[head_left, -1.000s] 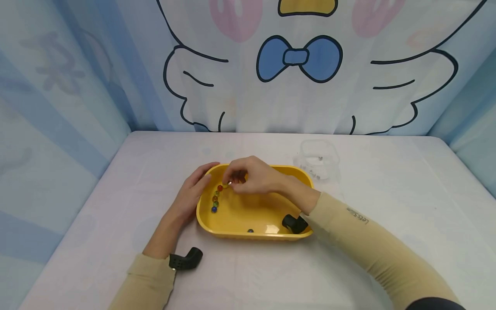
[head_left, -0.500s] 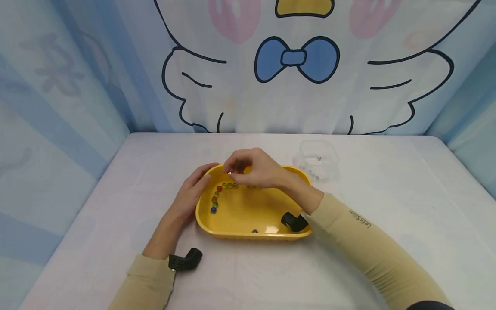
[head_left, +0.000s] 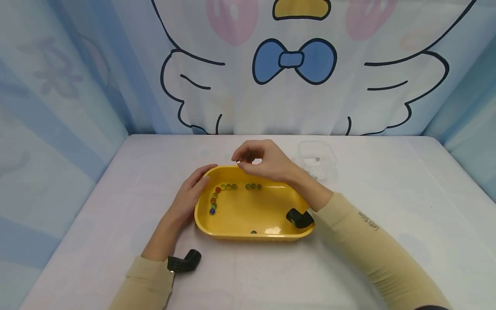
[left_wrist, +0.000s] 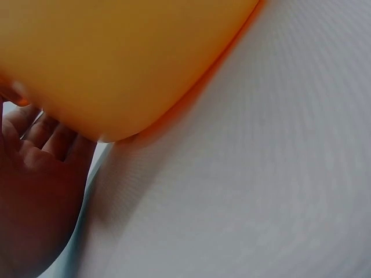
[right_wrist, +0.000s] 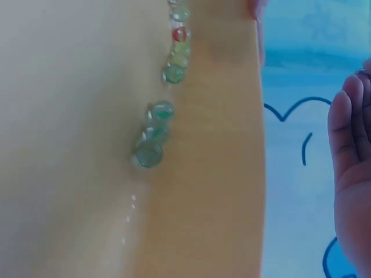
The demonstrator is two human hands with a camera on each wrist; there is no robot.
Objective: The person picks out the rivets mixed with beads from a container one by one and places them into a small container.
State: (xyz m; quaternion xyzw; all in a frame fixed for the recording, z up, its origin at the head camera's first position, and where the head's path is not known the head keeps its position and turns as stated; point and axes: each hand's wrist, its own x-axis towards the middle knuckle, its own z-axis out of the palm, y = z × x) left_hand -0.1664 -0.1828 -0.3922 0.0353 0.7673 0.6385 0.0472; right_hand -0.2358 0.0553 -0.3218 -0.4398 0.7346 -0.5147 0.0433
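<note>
Along the left end of the yellow tray (head_left: 248, 215) my left hand (head_left: 190, 193) holds the rim, thumb at the edge and fingers outside. In the left wrist view those fingers (left_wrist: 49, 133) lie against the outer wall. My right hand (head_left: 267, 161) is raised over the far rim, pinching a small shiny ball (head_left: 238, 162) between thumb and fingertip. Inside the tray, a curved row of glass marbles (head_left: 213, 201) in blue, green, amber and red runs along the left and far sides. Three greenish marbles (head_left: 253, 186) sit apart to its right. A dark marble (head_left: 253, 232) lies near the front wall.
Behind the tray to the right stands a clear plastic box (head_left: 317, 157) with small shiny pieces, partly hidden by my right hand and wrist. Black wrist cameras (head_left: 185, 261) jut from both wrists. A printed curtain (head_left: 294, 99) closes off the table's back edge.
My right hand has risen from the marble row and moved away and to the right, still pinching the shiny ball. The green marbles it covered now show. My left hand stays on the tray.
</note>
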